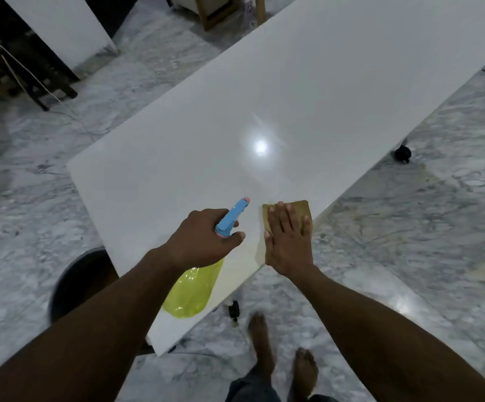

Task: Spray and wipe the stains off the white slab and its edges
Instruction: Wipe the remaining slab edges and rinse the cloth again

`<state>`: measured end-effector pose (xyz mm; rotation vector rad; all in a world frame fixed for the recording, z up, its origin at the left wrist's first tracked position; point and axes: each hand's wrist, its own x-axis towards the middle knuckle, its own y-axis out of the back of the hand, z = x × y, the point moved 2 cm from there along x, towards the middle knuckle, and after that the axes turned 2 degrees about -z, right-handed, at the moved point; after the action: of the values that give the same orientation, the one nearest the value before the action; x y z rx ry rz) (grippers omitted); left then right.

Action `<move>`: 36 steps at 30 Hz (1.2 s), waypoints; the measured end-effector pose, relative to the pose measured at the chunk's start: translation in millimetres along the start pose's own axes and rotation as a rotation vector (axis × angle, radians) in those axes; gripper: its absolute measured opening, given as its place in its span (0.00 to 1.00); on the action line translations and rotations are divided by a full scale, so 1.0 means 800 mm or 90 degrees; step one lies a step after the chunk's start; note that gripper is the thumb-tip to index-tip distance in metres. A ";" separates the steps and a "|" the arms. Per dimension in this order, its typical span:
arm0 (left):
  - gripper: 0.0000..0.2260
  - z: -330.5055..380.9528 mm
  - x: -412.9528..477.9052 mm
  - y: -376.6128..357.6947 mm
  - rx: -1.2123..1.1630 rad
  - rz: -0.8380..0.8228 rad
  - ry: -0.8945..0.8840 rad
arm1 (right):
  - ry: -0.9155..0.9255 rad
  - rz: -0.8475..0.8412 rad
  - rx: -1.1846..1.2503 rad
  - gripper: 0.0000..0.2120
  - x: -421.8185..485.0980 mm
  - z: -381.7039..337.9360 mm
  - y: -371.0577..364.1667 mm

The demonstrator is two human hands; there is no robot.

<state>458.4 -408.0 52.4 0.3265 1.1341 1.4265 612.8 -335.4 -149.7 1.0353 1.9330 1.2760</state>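
While the left hand (203, 239) grips the bottle (192, 288) round its neck, fingers curled under the blue spray head (231, 217), the right hand (289, 242) lies flat with straight fingers on the cloth (299, 205).

Position: the slab (293, 111) runs away from the person on a diagonal. Its near corner is low in view, just ahead of the feet (260, 338). Both hands work over the near end. The cloth is on the top face, right at the right-hand edge.

Why held so (judgement):
- Nozzle points forward over the slab, just left of the cloth. This suits wetting the patch the cloth will take next.
- Bottle is carried above the surface, body hanging below the fist, so one hand sprays while the other wipes.
- A flat palm spreads pressure over the whole cloth. Its place at the rim suggests the edge is the part being worked on.

Materials and shapes:
- Slab: long rectangle, white, polished smooth. It is glossy enough to give a round glare (260, 146) from a lamp overhead.
- A faint yellowish cast shows on the slab beside the cloth. Stain or bottle tint: cannot tell.
- Cloth: thin, tan, roughly square, lying flat.
- Bottle: translucent yellow-green plastic, rounded body, with a pink tip on the spray head.
- Floor (438, 227): grey veined marble, brownish marks to the right.
- Dark round tub (81, 274) stands by the slab's near left side.
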 end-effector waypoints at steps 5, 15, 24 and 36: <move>0.10 -0.066 -0.063 -0.001 -0.009 0.011 0.023 | 0.021 -0.004 0.011 0.29 -0.041 -0.067 -0.031; 0.12 -0.217 -0.165 0.008 -0.010 0.003 0.022 | 0.031 0.014 0.026 0.28 -0.131 -0.210 -0.095; 0.09 -0.377 -0.270 0.028 -0.046 0.000 -0.020 | 0.017 0.026 0.024 0.28 -0.217 -0.350 -0.158; 0.08 -0.395 -0.289 0.041 -0.059 -0.010 -0.060 | -0.198 0.030 0.701 0.16 -0.263 -0.402 -0.102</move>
<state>252.4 -741.2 21.7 0.3149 0.9888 1.4306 439.4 -684.2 -96.4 1.6411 2.3333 -0.0747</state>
